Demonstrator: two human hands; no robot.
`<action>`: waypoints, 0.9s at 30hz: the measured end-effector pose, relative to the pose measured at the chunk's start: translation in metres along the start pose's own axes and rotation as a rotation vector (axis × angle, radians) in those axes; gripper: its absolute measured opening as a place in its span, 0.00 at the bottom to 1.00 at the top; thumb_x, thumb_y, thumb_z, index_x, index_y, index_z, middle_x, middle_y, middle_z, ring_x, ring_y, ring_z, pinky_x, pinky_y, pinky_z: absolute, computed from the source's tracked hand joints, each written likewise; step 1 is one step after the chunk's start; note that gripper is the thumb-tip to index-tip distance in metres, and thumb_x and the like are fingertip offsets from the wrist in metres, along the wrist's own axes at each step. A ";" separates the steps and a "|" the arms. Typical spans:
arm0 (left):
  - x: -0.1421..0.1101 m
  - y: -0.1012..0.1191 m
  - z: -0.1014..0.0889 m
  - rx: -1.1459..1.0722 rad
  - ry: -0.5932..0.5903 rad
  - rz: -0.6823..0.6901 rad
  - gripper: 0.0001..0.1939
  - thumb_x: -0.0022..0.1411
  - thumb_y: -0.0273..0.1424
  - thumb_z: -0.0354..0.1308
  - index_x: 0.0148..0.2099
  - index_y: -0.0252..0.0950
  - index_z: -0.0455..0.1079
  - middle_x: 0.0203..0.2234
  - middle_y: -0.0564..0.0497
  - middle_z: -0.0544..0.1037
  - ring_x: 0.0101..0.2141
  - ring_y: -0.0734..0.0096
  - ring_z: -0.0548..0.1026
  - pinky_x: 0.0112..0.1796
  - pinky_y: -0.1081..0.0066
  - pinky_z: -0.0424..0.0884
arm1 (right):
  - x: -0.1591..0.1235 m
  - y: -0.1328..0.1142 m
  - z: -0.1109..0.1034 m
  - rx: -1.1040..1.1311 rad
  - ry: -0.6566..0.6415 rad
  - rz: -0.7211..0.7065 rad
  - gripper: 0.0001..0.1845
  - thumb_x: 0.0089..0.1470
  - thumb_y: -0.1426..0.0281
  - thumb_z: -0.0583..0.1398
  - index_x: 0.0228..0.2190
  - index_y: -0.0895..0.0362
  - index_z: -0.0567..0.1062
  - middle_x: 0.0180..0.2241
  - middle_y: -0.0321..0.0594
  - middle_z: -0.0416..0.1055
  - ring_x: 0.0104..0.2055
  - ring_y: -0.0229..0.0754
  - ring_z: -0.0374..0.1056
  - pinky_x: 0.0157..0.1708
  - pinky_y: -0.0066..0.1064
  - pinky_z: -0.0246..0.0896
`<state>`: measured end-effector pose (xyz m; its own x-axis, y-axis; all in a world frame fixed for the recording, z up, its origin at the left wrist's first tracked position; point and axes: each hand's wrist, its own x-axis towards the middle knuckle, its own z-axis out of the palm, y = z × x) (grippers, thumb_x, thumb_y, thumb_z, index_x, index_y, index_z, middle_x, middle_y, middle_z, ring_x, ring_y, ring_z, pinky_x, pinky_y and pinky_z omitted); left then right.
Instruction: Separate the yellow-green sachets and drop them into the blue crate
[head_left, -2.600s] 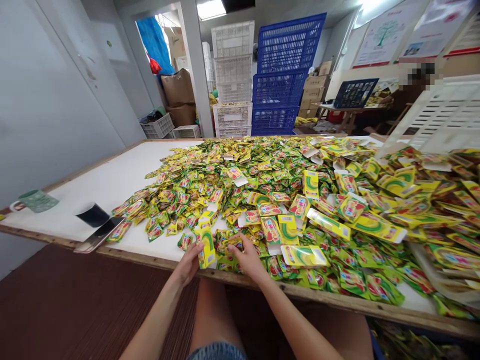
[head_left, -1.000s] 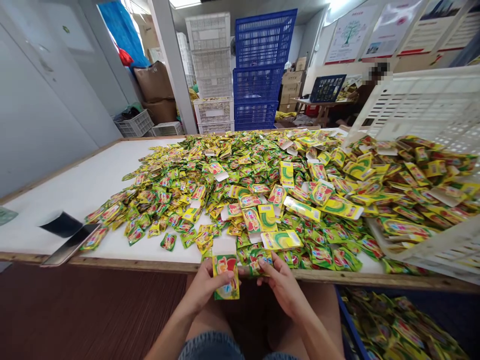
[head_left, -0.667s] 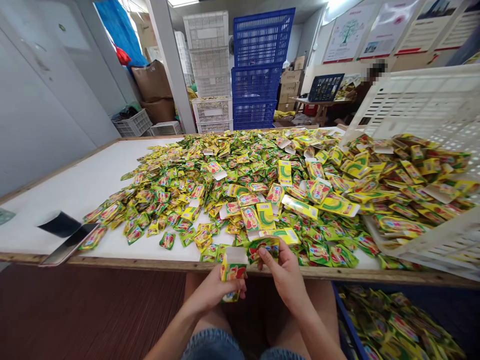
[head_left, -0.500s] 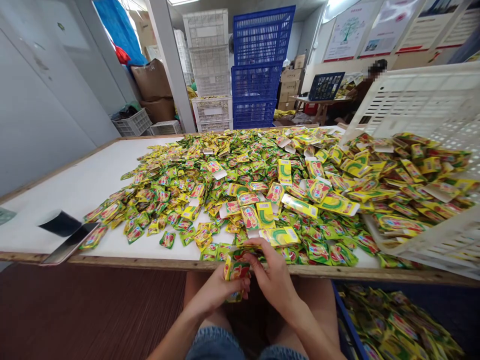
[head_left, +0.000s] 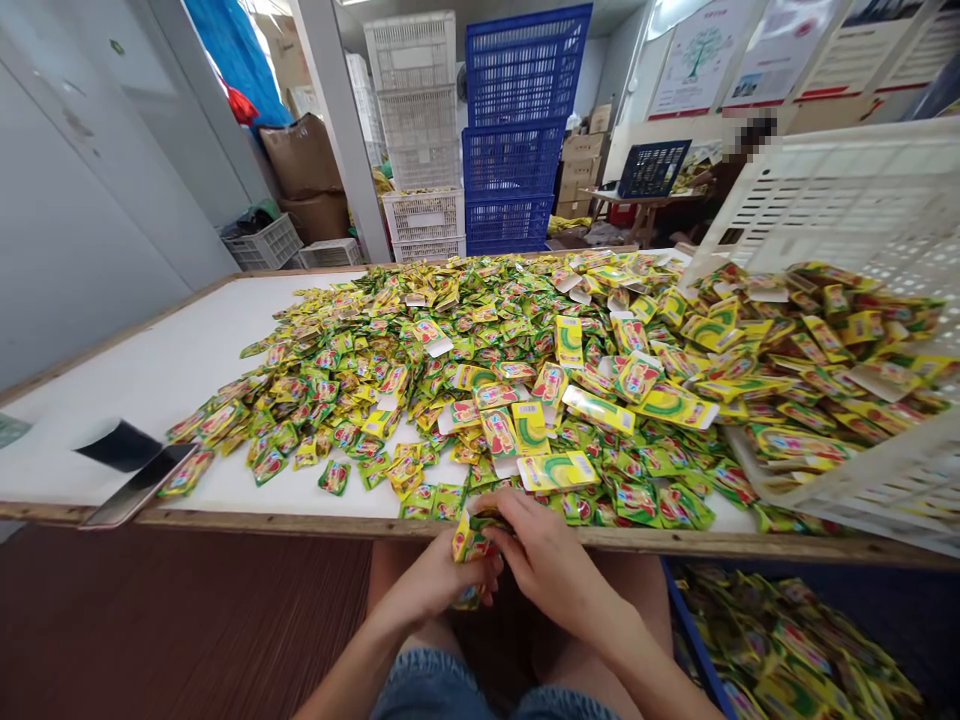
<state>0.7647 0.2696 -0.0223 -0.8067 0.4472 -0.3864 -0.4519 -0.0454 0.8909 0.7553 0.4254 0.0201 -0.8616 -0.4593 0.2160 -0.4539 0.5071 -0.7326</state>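
Note:
Just in front of the table's near edge, my left hand [head_left: 435, 580] is wrapped round a small yellow and green candy box [head_left: 466, 548], held upright. My right hand [head_left: 536, 550] is at the top of that box, its thumb and fingers pinching a small green sachet [head_left: 487, 522] at the opening. The fingers hide most of the sachet. Beyond my hands, a wide heap of green and yellow sachets [head_left: 375, 385] covers the table. Several similar boxes [head_left: 557, 471] lie on the heap, some with their flaps open.
A white crate [head_left: 832, 190] lies tipped at the right, spilling flat boxes. Below it stands a blue crate [head_left: 697, 660] of packed boxes. A phone [head_left: 142, 488] lies at the table's left edge. Behind are stacked blue crates [head_left: 517, 160] and a person seated at another table.
My right hand has moved slightly down and left, closer over the top of the box, pushing the sachet in. The left hand keeps its hold with the box tilted slightly.

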 end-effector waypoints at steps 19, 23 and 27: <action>-0.001 -0.009 0.002 -0.019 -0.132 -0.048 0.22 0.46 0.38 0.65 0.38 0.30 0.62 0.22 0.51 0.71 0.21 0.77 0.70 0.24 0.74 0.67 | 0.009 0.012 -0.012 0.050 -0.065 0.026 0.04 0.45 0.78 0.61 0.25 0.58 0.71 0.36 0.38 0.63 0.41 0.40 0.58 0.41 0.32 0.54; 0.001 -0.009 0.003 -0.071 -0.078 -0.049 0.24 0.47 0.39 0.64 0.41 0.31 0.60 0.21 0.52 0.72 0.20 0.74 0.71 0.24 0.73 0.67 | 0.008 0.013 0.000 0.149 -0.030 0.028 0.03 0.48 0.76 0.59 0.29 0.57 0.72 0.38 0.40 0.64 0.43 0.41 0.59 0.43 0.33 0.55; 0.002 -0.007 0.003 -0.130 -0.090 0.002 0.22 0.48 0.39 0.63 0.39 0.30 0.61 0.22 0.50 0.72 0.21 0.74 0.72 0.25 0.73 0.68 | 0.000 0.017 0.009 0.261 0.154 0.086 0.09 0.52 0.70 0.58 0.38 0.56 0.68 0.40 0.40 0.65 0.44 0.42 0.60 0.45 0.33 0.55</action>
<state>0.7673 0.2735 -0.0290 -0.7732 0.5246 -0.3562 -0.5000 -0.1589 0.8513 0.7494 0.4273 0.0014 -0.9275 -0.2967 0.2272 -0.3219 0.3253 -0.8891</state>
